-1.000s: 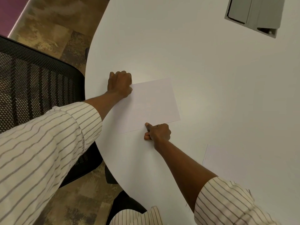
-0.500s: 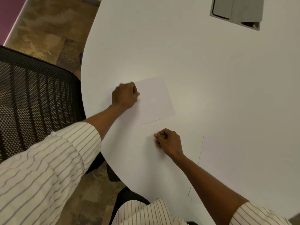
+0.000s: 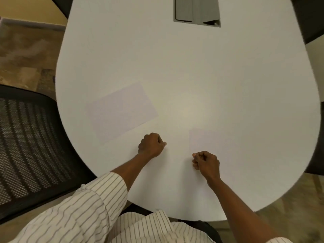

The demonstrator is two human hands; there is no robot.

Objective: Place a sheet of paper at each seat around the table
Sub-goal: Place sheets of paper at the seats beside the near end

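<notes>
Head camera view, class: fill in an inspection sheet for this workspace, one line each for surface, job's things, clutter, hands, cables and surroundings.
Surface: white rounded table, bare apart from paper; grey hatch set into it at the far end.
Job's things: one sheet lies flat near the left edge, facing the mesh chair; a second sheet lies by the right hand.
Clutter: nothing seen.
Hands: left hand and right hand are both loosely closed and resting on the table, off the left sheet; whether the right touches the second sheet cannot be told.
Cables: nothing seen.
Surroundings: patterned floor; dark chairs at the right.
</notes>
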